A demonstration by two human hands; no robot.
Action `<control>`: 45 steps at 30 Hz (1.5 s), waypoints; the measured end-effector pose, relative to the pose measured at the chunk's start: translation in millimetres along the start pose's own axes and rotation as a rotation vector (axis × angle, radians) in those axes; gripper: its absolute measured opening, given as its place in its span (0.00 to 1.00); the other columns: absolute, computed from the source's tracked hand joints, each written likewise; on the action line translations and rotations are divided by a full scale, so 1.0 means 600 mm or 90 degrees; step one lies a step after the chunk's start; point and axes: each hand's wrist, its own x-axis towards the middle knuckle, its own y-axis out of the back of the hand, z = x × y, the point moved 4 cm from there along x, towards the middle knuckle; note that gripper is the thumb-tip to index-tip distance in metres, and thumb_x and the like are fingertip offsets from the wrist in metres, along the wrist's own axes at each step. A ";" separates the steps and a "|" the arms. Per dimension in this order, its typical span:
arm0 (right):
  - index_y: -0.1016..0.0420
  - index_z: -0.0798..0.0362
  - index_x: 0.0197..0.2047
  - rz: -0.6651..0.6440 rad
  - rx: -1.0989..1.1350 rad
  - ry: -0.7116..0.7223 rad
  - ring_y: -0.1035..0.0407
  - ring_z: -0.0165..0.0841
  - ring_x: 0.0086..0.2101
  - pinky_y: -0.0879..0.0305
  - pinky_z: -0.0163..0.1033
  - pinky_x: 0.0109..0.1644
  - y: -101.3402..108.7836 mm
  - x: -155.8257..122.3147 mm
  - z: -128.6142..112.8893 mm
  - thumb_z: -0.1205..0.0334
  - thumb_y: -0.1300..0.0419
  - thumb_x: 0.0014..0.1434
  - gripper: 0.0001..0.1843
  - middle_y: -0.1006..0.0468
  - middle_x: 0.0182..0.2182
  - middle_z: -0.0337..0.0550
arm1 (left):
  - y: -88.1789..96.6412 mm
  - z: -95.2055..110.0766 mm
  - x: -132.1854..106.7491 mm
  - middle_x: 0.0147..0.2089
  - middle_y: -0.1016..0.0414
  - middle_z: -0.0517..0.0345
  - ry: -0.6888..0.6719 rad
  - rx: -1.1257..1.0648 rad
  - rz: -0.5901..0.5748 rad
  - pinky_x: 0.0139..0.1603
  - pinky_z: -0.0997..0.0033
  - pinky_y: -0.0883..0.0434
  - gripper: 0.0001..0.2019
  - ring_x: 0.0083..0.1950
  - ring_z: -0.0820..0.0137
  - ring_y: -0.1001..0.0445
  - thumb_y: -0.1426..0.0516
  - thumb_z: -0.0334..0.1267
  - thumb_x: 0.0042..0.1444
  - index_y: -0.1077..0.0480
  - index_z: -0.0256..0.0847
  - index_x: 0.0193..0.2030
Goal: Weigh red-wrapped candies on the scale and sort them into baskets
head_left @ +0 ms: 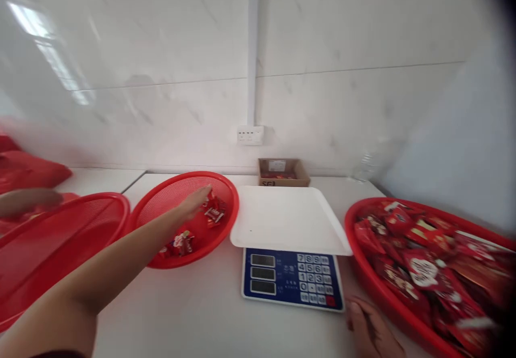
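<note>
My left hand (pixel 196 202) reaches over a round red mesh basket (pixel 153 199), its fingers stretched out above the contents. Several small wrapped sweets (pixel 213 215) lie by its fingertips, and another small group of wrapped sweets (pixel 183 243) sits nearer the front rim. My right hand (pixel 373 328) is low on the table, with fingers curled and pressed together; what they hold, if anything, cannot be made out. It is just right of a digital scale (pixel 292 278) with a white tray (pixel 288 215), beside a big red basket (pixel 357 240) full of red-wrapped packets (pixel 423 266).
At the far left, another person's blurred hand (pixel 30 202) hovers over an adjoining red basket (pixel 121 207), near red bags (pixel 32 170). A small cardboard box (pixel 282 182) with red items stands behind the scale. A socket (pixel 250 135) is on the wall.
</note>
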 end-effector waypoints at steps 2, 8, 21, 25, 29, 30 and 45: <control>0.26 0.53 0.38 0.024 0.004 0.076 0.28 0.34 0.27 0.31 0.34 0.28 0.008 -0.013 -0.034 0.38 0.48 0.54 0.26 0.22 0.29 0.45 | -0.005 0.030 -0.040 0.58 0.30 0.56 -0.038 0.003 -0.012 0.57 0.62 0.34 0.13 0.63 0.61 0.38 0.45 0.49 0.57 0.29 0.50 0.47; 0.26 0.52 0.40 0.164 -0.161 0.386 0.27 0.34 0.34 0.31 0.37 0.37 0.081 -0.003 -0.157 0.56 0.48 0.61 0.12 0.21 0.34 0.46 | -0.016 0.046 -0.198 0.53 0.26 0.64 -0.375 0.133 0.048 0.53 0.59 0.30 0.14 0.50 0.60 0.26 0.47 0.51 0.57 0.30 0.60 0.49; 0.32 0.51 0.57 0.043 -0.616 0.209 0.35 0.44 0.48 0.36 0.49 0.50 0.161 0.166 -0.120 0.63 0.51 0.61 0.21 0.28 0.50 0.49 | -0.119 -0.096 -0.267 0.29 0.22 0.61 -0.659 0.098 -0.202 0.29 0.82 0.27 0.06 0.28 0.73 0.22 0.46 0.36 0.58 0.27 0.46 0.39; 0.30 0.52 0.55 0.095 -0.514 0.200 0.34 0.43 0.48 0.38 0.48 0.53 0.179 0.174 -0.149 0.63 0.49 0.60 0.20 0.26 0.47 0.49 | -0.112 -0.108 -0.258 0.31 0.21 0.60 -0.646 0.094 -0.201 0.30 0.82 0.27 0.06 0.30 0.73 0.22 0.46 0.36 0.59 0.27 0.45 0.39; 0.30 0.51 0.55 0.215 -0.370 0.240 0.34 0.42 0.51 0.39 0.49 0.56 0.185 0.177 -0.211 0.58 0.47 0.59 0.21 0.27 0.51 0.47 | -0.111 -0.109 -0.254 0.30 0.22 0.60 -0.621 0.079 -0.202 0.29 0.82 0.27 0.06 0.29 0.73 0.22 0.46 0.36 0.59 0.27 0.45 0.39; 0.31 0.51 0.56 0.214 -0.335 0.250 0.35 0.42 0.51 0.40 0.49 0.56 0.174 0.177 -0.227 0.57 0.46 0.59 0.22 0.28 0.52 0.46 | -0.111 -0.108 -0.254 0.29 0.22 0.60 -0.617 0.074 -0.202 0.28 0.82 0.27 0.06 0.29 0.73 0.22 0.46 0.36 0.59 0.27 0.45 0.38; 0.32 0.47 0.58 -0.124 -0.106 0.307 0.29 0.36 0.42 0.33 0.45 0.49 -0.108 0.199 -0.285 0.60 0.43 0.56 0.24 0.25 0.45 0.44 | -0.095 -0.136 -0.207 0.38 0.24 0.53 -0.329 -0.118 -0.064 0.46 0.64 0.27 0.17 0.42 0.66 0.23 0.46 0.47 0.59 0.35 0.40 0.51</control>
